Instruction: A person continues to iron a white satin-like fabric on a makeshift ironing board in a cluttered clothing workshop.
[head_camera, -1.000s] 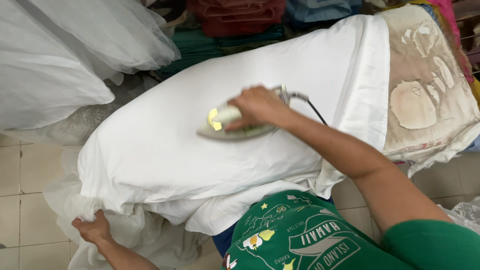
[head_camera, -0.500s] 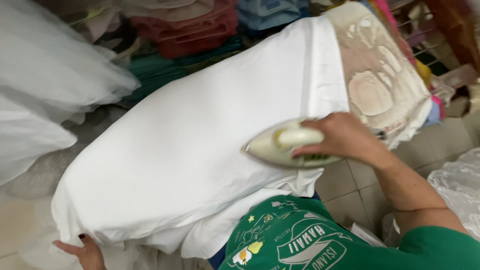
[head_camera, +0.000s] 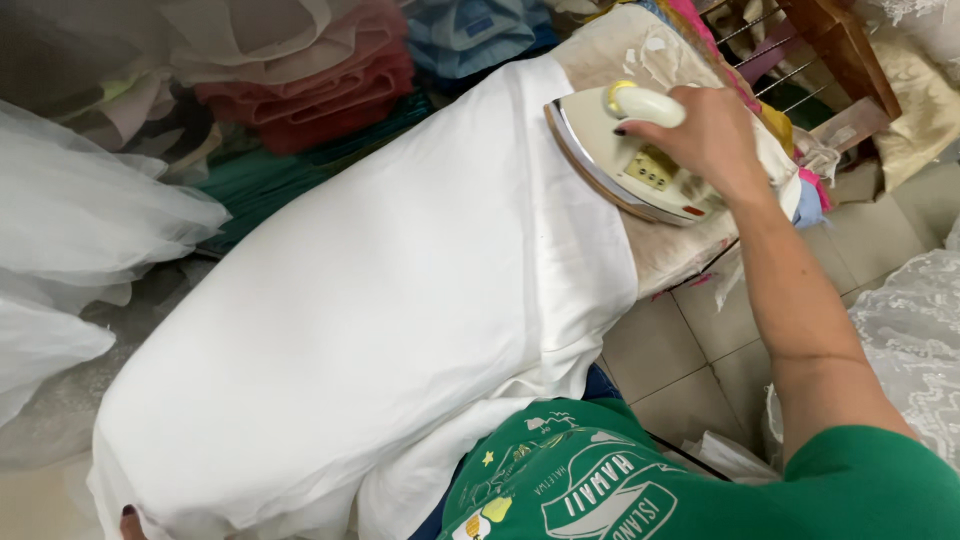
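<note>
Right hand (head_camera: 705, 135) grips my iron (head_camera: 630, 160) at the upper right of the frame, tipped up on the board's bare end. White cloth (head_camera: 370, 320) stretches long toward lower left, where my left fingertip (head_camera: 128, 512) peeks; its grip I cannot tell.

Folded red and pink fabrics (head_camera: 300, 90) stacked beside sheer white tulle (head_camera: 90, 230); pale lace cloth (head_camera: 915, 330) over beige floor tiles (head_camera: 680, 370).

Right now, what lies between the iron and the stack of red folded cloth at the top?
In the head view, only the white cloth spread over the ironing board lies between the iron, held by the right hand, and the red folded cloth.
</note>
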